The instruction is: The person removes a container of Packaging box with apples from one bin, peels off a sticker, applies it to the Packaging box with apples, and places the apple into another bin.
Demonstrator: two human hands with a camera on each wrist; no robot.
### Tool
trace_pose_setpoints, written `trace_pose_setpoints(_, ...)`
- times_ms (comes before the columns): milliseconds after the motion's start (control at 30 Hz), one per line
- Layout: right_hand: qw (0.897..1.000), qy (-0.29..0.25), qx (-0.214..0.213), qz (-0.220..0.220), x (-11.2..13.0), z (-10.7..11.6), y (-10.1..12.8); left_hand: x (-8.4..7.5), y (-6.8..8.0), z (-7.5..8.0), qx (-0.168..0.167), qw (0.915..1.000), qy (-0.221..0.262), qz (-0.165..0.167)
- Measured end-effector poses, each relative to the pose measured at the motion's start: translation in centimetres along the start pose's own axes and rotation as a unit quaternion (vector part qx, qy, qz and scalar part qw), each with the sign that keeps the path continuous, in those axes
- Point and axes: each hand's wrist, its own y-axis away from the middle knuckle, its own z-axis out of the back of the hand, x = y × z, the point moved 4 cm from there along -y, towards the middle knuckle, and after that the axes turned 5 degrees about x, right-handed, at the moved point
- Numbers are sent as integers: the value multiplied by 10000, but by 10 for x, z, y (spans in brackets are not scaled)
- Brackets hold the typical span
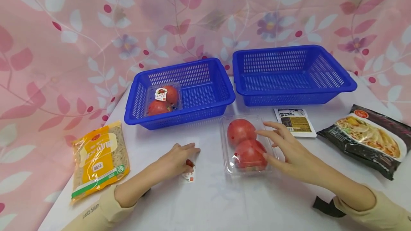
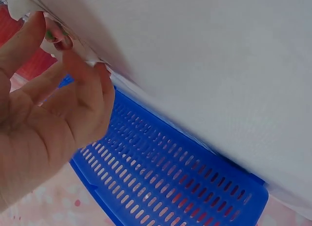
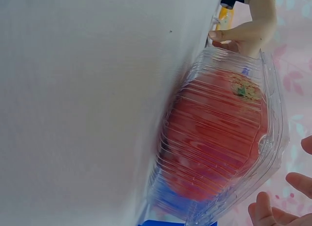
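Note:
My left hand [image 1: 178,159] is low over the white table, its thumb and fingers pinching a small white sticker label [image 1: 190,177] with a red tomato picture. The same label [image 2: 54,33] shows between thumb and fingertips in the left wrist view, partly covered by them. A clear plastic box [image 1: 227,163] holding two red tomatoes [image 1: 241,133] lies to the right of that hand. Along the box's right side, my right hand [image 1: 285,152] spreads its fingers, fingertips overlapping the edge in the head view. From the right wrist, fingers [image 3: 297,184] appear loosely bent beside the box.
Behind stand two blue baskets; the left basket [image 1: 179,118] contains another labelled box of tomatoes [image 1: 160,108], and the right basket [image 1: 289,97] sits beside it. A yellow noodle bag [image 1: 99,159] lies left. At right are a small white-and-brown packet [image 1: 297,124] and a black noodle bag [image 1: 369,138].

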Motion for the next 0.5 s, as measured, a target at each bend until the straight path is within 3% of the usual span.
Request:
trace_pose_setpoints(200, 10000, -14, -58, 18, 1, 2, 0, -2, 1, 2, -211, 9992, -238, -237)
trace_pose_setpoints(500, 9998, 4, -124, 148, 2, 1, 1, -9, 1, 2, -571, 9898, -127, -1298)
